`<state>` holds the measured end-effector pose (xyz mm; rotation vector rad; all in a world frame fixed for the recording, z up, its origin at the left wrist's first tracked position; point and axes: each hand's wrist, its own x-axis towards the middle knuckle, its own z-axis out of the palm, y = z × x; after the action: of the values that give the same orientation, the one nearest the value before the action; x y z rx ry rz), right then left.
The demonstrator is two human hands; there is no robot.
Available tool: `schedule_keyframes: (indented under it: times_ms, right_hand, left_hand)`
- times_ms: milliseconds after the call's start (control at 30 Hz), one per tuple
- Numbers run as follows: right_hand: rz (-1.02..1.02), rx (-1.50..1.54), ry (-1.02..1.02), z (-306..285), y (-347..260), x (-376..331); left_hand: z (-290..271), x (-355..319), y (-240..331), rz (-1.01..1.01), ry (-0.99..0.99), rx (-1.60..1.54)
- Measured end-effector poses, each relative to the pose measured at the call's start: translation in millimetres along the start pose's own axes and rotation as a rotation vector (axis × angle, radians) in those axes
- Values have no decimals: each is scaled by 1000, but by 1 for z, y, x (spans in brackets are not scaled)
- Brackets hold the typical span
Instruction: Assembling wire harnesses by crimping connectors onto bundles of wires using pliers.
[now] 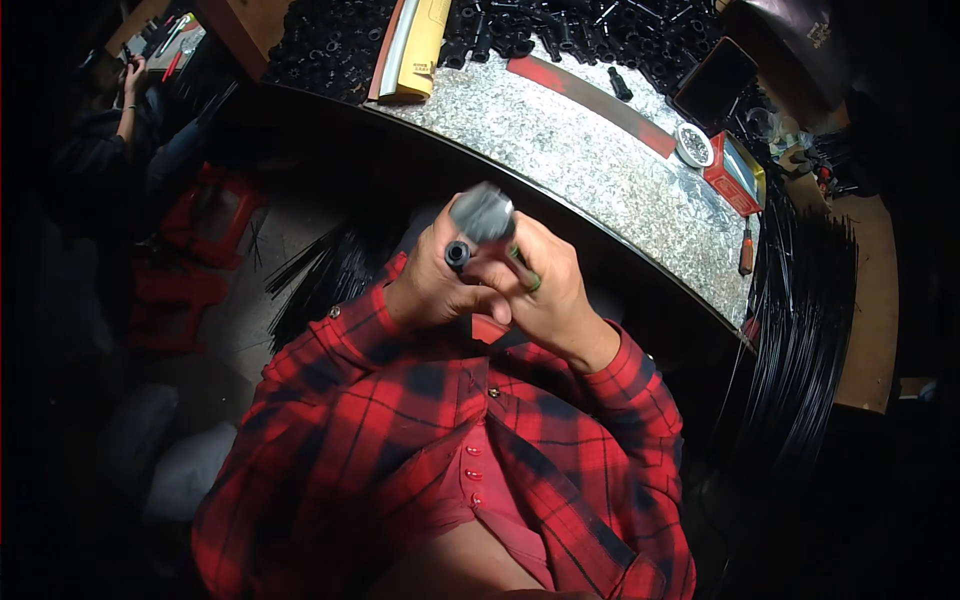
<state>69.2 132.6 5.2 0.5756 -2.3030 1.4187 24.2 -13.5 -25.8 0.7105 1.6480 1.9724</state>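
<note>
I hold a black tubular part (457, 255) in my left hand (427, 278), its round open end facing up, out in front of my chest. My right hand (556, 290) is curled closed round a slim green piece (529, 275), its fingers meeting the left ones. A grey metal piece (483, 214) blurs at the top of my grip; I cannot tell which hand bears it.

Just beyond my hands runs the near edge of the speckled worktable (580, 165), slanting down to my right, with a dark gap between us. My hands are on my side of that edge, off the tabletop. On its right, an open red box (733, 178) holds something pale I cannot make out. Touching or just beside it is a white round dish (694, 146), its grey contents too small to name. A red-and-grey strip (592, 105) lies at a slant across the surface, and bare speckled top shows between it and the near edge. Near the right-hand edge lies an orange-handled screwdriver (746, 254). Black fittings (580, 35) heap along the far side.
</note>
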Motion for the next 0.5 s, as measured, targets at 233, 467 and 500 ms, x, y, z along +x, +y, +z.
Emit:
schedule_keyframes:
  times_ms: [233, 467, 500]
  right_hand:
    - [403, 336, -40, -5, -9, 3]
    - [187, -258, -203, -40, -17, -23]
    - [162, -392, -259, -45, -19, -29]
  left_hand:
    - [-4, 8, -7, 284, 39, -108]
    - [-25, 3, 1, 138, 69, -38]
    - [-26, 2, 1, 136, 76, -36]
